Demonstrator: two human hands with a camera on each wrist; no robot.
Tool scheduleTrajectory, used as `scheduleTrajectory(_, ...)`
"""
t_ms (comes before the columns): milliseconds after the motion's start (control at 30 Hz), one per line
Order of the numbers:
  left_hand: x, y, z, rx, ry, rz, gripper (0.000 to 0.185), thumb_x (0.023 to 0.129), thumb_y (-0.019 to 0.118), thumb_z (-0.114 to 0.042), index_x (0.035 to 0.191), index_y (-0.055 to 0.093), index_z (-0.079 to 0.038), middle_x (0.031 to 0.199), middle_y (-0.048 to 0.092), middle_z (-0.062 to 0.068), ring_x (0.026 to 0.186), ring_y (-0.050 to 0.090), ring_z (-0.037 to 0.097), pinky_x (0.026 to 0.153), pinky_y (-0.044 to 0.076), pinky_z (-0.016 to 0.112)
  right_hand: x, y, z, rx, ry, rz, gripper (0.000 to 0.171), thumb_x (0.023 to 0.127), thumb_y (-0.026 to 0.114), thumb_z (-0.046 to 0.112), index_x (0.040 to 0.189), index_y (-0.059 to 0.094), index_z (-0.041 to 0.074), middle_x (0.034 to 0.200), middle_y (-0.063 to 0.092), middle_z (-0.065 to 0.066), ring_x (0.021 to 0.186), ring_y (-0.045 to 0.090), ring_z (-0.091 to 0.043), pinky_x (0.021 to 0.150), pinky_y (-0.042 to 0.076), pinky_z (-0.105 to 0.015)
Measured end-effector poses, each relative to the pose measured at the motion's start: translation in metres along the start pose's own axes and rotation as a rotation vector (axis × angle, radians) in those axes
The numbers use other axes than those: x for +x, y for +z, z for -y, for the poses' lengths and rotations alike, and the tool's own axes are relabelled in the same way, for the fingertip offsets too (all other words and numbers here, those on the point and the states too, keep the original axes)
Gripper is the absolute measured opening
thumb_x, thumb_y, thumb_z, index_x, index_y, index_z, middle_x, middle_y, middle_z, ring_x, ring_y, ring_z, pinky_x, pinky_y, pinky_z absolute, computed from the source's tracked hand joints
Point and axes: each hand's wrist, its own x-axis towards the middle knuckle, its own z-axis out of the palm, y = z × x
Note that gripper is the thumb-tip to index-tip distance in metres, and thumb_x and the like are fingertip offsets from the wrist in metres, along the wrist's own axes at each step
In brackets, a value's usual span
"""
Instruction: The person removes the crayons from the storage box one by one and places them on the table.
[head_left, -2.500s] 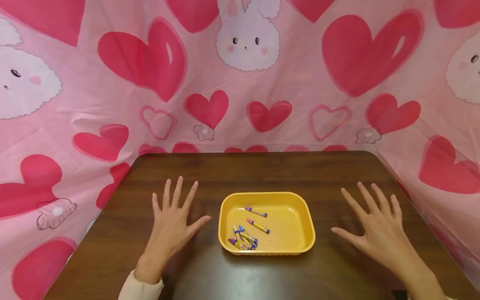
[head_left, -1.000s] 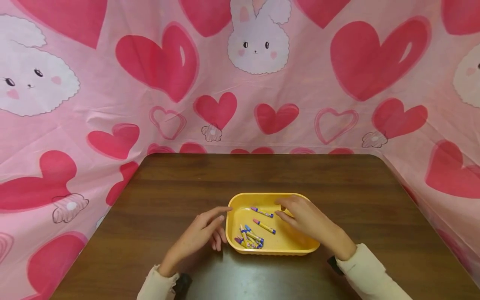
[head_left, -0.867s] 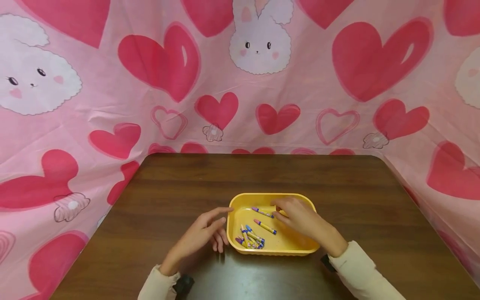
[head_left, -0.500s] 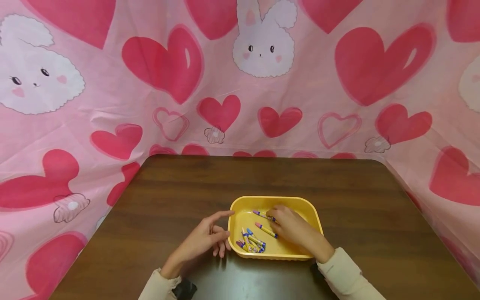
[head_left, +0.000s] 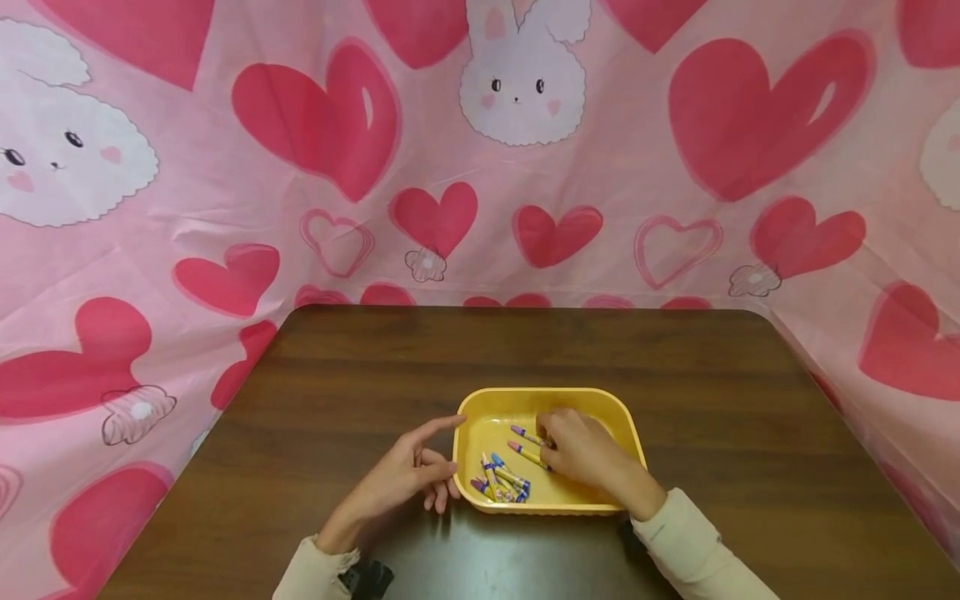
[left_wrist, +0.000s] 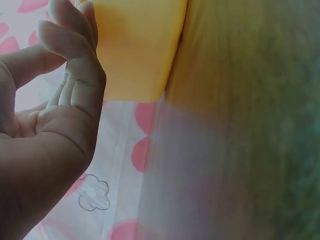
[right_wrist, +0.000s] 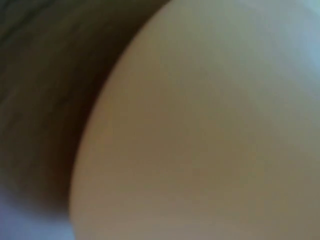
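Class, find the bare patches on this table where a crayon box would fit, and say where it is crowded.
Bare wood runs along the far table edge by the heart cloth, and right of the yellow tray. It is crowded at the tray: crayons, the right hand inside, the left hand against its left wall.

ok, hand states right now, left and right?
Left hand: open, index fingertip at the yellow tray rim, holding nothing.
Right hand: inside tray at two crayons; grip cannot be told.
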Motion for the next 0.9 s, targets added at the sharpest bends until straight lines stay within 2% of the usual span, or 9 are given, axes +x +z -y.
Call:
scheduleTrajectory(167,0.002,-0.001,0.000,-0.011,0.005,0.007,0.063,0.099,0.058,-0.005,0.154,0.029,-0.002,0.083,0.068,0.032,0.055,0.066,0.016,0.049,0.050,0.022,-0.001,0.000,-0.002,0.014,-0.031,-0.024,0.023,0.081,0.071,0.005,0.071,0.053,0.015,0.065,0.041,0.005,0.058,0.038,-0.009,0.053,0.033,-0.024)
scheduleTrajectory(367,0.000,0.001,0.002,-0.031,0.049,0.001,0.061,0.098,0.056,0.001,0.153,0.029,0.002,0.078,0.067,0.033,0.053,0.066,0.016,0.047,0.047,0.021,-0.003,-0.004,-0.001,0.016,0.019,-0.015,0.032,0.083,0.070,0.008,0.063,0.047,0.018,0.058,0.032,0.008,0.052,0.032,-0.007,0.049,0.024,-0.023)
scheduleTrajectory(567,0.000,0.003,0.003,-0.051,0.039,0.015,0.062,0.098,0.057,0.000,0.153,0.028,0.001,0.080,0.066,0.035,0.054,0.066,0.015,0.047,0.047,0.020,-0.007,-0.012,-0.002,0.043,0.017,-0.016,0.032,0.083,0.070,0.007,0.063,0.047,0.017,0.057,0.031,0.008,0.051,0.030,-0.006,0.049,0.023,-0.022)
scheduleTrajectory(900,-0.001,0.002,0.000,-0.041,0.013,-0.013,0.061,0.098,0.057,-0.001,0.153,0.029,-0.001,0.080,0.067,0.034,0.053,0.066,0.016,0.047,0.047,0.021,-0.014,-0.029,-0.006,0.077,-0.004,-0.054,0.019,0.083,0.071,0.007,0.070,0.057,0.013,0.061,0.042,0.008,0.055,0.038,-0.006,0.050,0.032,-0.021)
